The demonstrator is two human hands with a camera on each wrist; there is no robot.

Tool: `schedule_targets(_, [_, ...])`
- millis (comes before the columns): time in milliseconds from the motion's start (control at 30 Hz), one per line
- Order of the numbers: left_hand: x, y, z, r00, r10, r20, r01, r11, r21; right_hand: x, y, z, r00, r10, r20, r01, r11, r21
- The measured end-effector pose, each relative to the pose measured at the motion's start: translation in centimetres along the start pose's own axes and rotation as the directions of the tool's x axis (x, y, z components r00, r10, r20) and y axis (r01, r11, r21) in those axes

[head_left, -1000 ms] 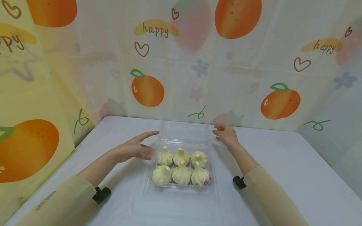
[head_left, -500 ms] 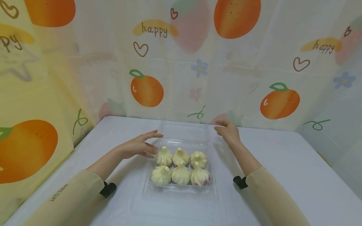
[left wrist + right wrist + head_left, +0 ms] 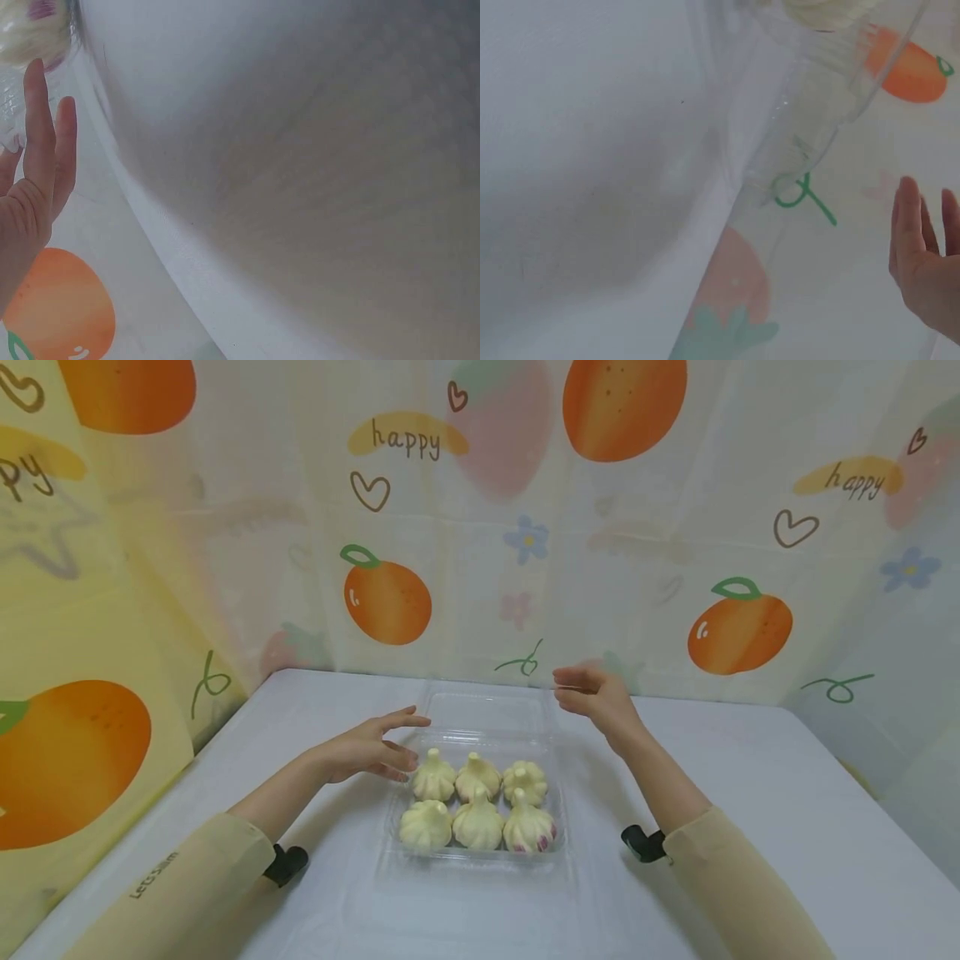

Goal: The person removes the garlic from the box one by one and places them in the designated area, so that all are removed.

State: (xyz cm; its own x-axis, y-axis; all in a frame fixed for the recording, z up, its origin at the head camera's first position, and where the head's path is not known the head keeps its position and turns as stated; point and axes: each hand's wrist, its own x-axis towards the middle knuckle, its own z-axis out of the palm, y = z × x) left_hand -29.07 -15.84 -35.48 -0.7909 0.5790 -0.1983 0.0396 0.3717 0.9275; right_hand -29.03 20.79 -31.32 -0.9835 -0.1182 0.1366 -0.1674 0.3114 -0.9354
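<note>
Two rows of whole garlic bulbs (image 3: 478,822) sit in a clear plastic box (image 3: 480,855), and one bulb in the front right has purple marks. The clear lid (image 3: 483,710) lies folded back at the far side. My left hand (image 3: 363,752) hovers at the box's left edge with spread fingers, its fingertips overlapping the rim in the head view. Beyond the lid's right corner, my right hand (image 3: 603,702) is raised, fingers loosely bent and holding nothing. In the right wrist view, this hand (image 3: 926,262) stays apart from the plastic.
A white cloth covers the table (image 3: 712,827). Behind it hangs a curtain (image 3: 622,577) printed with oranges, strawberries and the word "happy". Each sleeve has a black wrist camera (image 3: 643,843) at its cuff. A faint clear outline (image 3: 465,902) shows in front of the box.
My left hand has moved right, closer to the box, and then stayed there. My right hand has risen slightly, with its fingertips shifting left over the lid's corner.
</note>
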Motion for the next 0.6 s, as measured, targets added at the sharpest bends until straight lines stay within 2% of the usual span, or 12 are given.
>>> schedule_targets(133, [-0.1, -0.1, 0.1, 1.000, -0.005, -0.002, 0.005, 1.000, -0.003, -0.5, -0.4, 0.1, 0.995, -0.058, 0.081, 0.058, 0.998, 0.006])
schedule_targets(233, [-0.1, -0.2, 0.1, 1.000, -0.005, -0.002, 0.005, 1.000, -0.006, -0.9, -0.7, 0.2, 0.978, -0.110, 0.178, 0.108, 0.994, 0.020])
schedule_targets(367, [-0.1, -0.2, 0.1, 1.000, 0.002, 0.001, -0.002, 1.000, -0.011, -1.6, -1.1, 0.4, 0.939, -0.119, 0.323, 0.119, 0.993, 0.020])
schedule_targets(600, [-0.2, -0.1, 0.0, 1.000, 0.007, 0.004, -0.007, 1.000, -0.011, -2.9, -1.4, 0.6, 0.865, -0.050, 0.500, 0.086, 0.995, -0.050])
